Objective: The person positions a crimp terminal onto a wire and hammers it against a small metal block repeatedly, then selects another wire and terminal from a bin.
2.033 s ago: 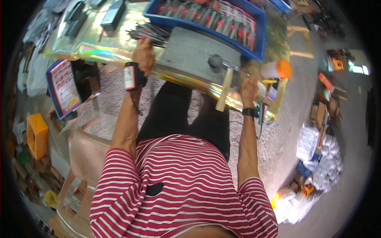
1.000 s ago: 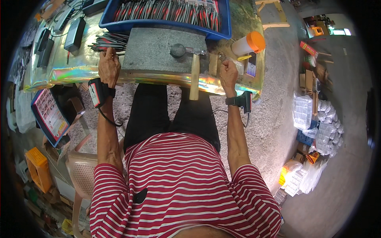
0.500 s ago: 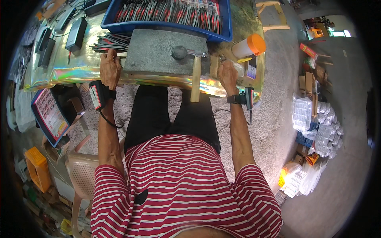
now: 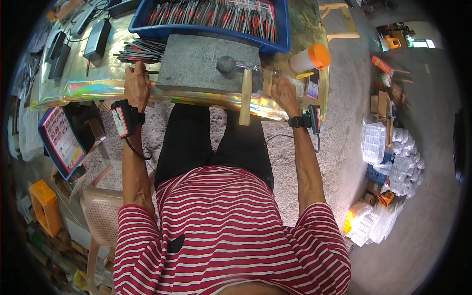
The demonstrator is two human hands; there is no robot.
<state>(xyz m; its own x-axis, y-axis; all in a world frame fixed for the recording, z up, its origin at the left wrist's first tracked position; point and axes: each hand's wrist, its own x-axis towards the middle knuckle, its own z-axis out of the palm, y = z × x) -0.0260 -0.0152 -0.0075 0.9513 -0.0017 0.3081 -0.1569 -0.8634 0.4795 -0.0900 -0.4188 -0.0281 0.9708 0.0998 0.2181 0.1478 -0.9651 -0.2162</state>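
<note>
At the table's near edge my left hand [image 4: 137, 89] is closed round a thin dark strip [image 4: 153, 72], whose end points right toward a grey stone slab [image 4: 196, 66]. Just behind that hand lies a pile of slim black-and-red pieces [image 4: 140, 50]. A hammer rests on the slab, its round metal head at the top and its wooden handle [image 4: 245, 98] overhanging the near edge. Right of the slab, my right hand [image 4: 285, 93] has its fingers curled in beside a clear plastic bag [image 4: 296, 87]. What those fingertips hold, if anything, cannot be made out.
A blue tray [image 4: 211, 33] packed with black-and-red pieces stands behind the slab. An orange-lidded jar [image 4: 309, 58] and a phone-like flat thing [image 4: 312, 83] lie at right. Black boxes [image 4: 97, 40] sit at left. A plastic chair [image 4: 101, 206] stands near my left arm.
My right hand has shifted slightly right and toward me, its wrist swinging outward. The left hand stays nearly in place with the thin strip. The whole view has moved a little.
</note>
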